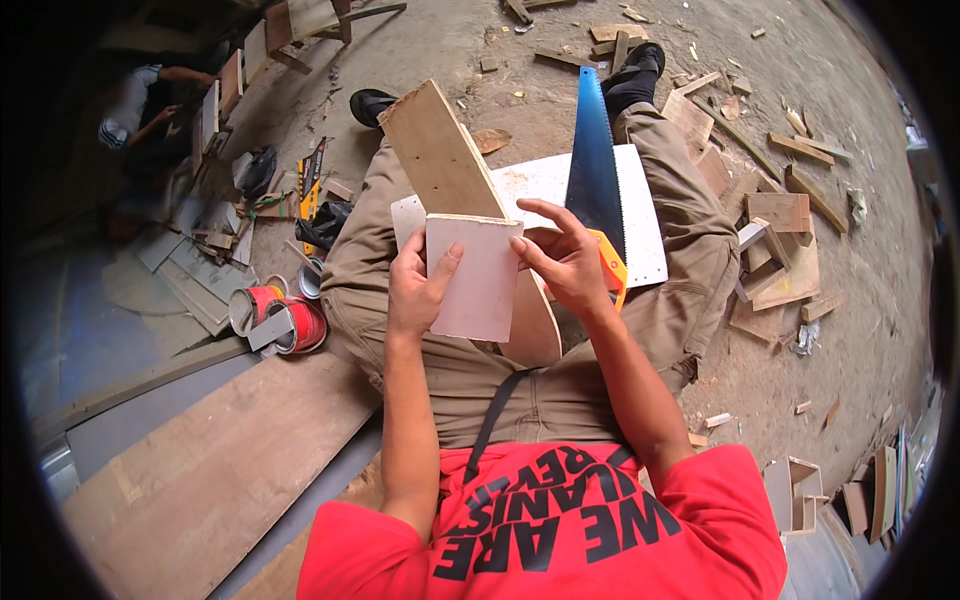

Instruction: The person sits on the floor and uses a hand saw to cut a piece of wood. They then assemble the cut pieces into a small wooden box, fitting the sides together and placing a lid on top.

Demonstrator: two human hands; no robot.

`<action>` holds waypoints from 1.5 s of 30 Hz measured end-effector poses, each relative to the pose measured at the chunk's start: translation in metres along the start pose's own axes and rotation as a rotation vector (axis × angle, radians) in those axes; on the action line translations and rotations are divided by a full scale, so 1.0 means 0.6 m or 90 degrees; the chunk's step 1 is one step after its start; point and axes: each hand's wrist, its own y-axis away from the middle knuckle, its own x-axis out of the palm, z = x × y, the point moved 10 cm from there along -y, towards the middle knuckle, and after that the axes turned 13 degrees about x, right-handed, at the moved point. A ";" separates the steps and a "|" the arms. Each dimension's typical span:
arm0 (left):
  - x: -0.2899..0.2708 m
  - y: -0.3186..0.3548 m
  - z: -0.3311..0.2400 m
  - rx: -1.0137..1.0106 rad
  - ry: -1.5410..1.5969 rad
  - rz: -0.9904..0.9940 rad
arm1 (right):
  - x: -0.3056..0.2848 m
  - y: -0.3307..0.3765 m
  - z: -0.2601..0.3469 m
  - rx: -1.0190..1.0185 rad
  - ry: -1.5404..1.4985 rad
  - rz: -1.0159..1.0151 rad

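Observation:
A small rectangular white-faced wooden board is held up over my lap. My left hand grips its left edge, thumb across the face. At its upper right edge is my right hand, thumb against the corner and index finger raised; its other fingers are partly hidden. Just beyond, a handsaw with a blue blade and orange handle lies across a larger white board. A plywood plank slants away between my legs. Beneath the held board, a curved wooden piece shows in part.
Red cans stand left of my leg, near a long plywood sheet. A yellow-black tool lies beyond them. Wood offcuts litter the right floor. Another person is at the far left. A small wooden box sits lower right.

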 end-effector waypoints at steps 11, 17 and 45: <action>0.004 0.013 0.028 -0.069 0.084 -0.096 | -0.007 -0.006 0.009 -0.126 0.025 0.021; 0.012 0.022 0.037 -0.120 0.114 -0.111 | -0.015 -0.005 0.009 -0.137 0.014 -0.005; 0.070 0.068 -0.061 0.163 -0.127 -0.225 | -0.068 -0.019 -0.016 -0.040 -0.159 -0.132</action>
